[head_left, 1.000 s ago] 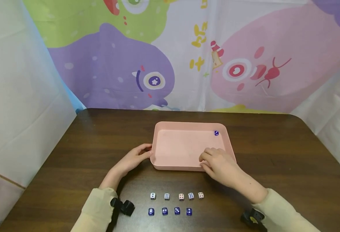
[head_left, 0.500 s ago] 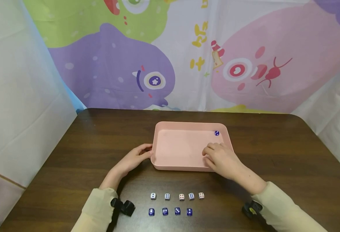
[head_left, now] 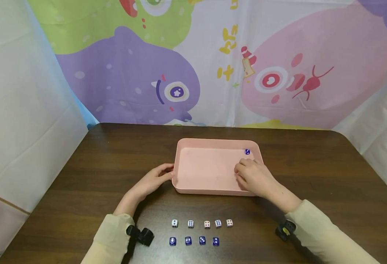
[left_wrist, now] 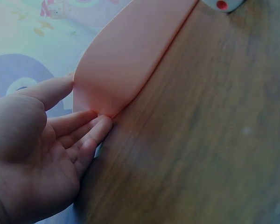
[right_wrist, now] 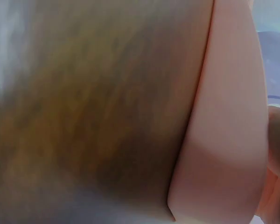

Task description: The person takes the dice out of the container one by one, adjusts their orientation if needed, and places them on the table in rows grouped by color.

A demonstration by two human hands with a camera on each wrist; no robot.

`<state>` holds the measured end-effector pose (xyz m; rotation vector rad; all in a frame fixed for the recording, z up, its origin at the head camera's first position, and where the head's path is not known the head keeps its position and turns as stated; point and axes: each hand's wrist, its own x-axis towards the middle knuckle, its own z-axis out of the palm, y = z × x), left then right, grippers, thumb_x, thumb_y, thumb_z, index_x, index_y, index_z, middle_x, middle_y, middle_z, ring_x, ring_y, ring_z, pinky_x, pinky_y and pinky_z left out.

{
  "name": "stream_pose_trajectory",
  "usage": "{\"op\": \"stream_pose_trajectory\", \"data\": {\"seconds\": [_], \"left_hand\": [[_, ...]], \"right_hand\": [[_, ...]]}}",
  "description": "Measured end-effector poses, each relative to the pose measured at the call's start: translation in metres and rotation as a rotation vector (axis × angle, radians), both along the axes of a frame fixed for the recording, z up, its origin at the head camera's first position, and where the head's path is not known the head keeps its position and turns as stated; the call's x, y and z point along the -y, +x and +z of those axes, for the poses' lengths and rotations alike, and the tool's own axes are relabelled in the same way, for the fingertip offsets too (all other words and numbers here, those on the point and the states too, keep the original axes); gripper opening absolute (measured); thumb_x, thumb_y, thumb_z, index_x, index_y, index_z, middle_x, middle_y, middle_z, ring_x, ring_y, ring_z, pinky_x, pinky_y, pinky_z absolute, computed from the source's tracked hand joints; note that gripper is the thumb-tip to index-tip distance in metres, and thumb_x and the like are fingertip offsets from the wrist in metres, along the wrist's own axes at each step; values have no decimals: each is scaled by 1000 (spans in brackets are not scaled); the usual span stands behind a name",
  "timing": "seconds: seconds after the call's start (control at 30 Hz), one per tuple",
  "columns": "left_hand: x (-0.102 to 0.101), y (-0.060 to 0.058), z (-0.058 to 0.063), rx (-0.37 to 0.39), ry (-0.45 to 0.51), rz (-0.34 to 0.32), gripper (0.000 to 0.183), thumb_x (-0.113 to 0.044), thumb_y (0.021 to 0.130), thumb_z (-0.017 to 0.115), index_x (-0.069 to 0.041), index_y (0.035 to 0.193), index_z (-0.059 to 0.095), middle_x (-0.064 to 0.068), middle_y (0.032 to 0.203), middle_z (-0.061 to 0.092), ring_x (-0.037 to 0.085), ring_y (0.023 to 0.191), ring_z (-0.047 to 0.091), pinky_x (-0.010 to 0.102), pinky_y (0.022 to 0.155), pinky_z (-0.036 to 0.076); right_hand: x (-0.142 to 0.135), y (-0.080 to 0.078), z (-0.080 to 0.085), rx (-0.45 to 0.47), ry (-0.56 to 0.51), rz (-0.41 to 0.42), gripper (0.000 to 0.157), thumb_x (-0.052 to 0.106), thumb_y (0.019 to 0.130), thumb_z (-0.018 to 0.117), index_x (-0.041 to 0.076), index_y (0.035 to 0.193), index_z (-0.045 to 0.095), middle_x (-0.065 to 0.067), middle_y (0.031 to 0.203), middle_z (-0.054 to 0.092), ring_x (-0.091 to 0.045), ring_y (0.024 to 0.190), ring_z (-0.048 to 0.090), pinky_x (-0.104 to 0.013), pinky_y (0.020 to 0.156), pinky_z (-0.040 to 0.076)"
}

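A pink tray [head_left: 210,165] lies on the table. Beside its left end is my left hand [head_left: 154,180]; in the left wrist view the thumb [left_wrist: 51,91] touches the rim and the other fingers bend in at the lower edge, gripping the corner. My right hand [head_left: 254,178] reaches over the tray's near right side, fingers loosely bent, with no thing seen between them; its fingertips are partly hidden. In the right wrist view the tray's outer wall [right_wrist: 224,126] hides most of this hand. A blue die [head_left: 247,151] sits in the tray's far right corner, beyond the right fingers.
On the table in front of the tray, several white dice [head_left: 207,224] form a row. Nearer the front edge, several blue dice [head_left: 202,240] make a second row. A cartoon cloth [head_left: 167,69] hangs behind the dark wooden table [head_left: 114,157].
My right hand has shifted to the right and slightly away across the tray, closer to the blue die. The left hand keeps its place on the tray, and the dice rows stay put.
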<state>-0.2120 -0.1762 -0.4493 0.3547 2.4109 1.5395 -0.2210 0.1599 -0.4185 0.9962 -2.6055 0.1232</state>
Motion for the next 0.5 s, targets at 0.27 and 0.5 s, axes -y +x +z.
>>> {"op": "stream_pose_trajectory", "data": {"seconds": [0.27,0.5], "left_hand": [[-1,1,1,2,-1,-1,46,-30,92,52,-7,131,45,12,128,51,26,117,46,45,99,34],[0,1,1,-9,1,-2,46,-30,92,53,-7,131,46,12,127,51,26,116,46,45,99,34]], "right_hand": [[-3,-7,-3,-28,19,15,8,12,75,67,10,76,59,-2,75,55,-22,74,55,-39,70,42],[-9,-16,-6,-62,47,12,9,13,75,68,9,75,59,-3,74,54,-22,74,54,-38,70,43]]}}
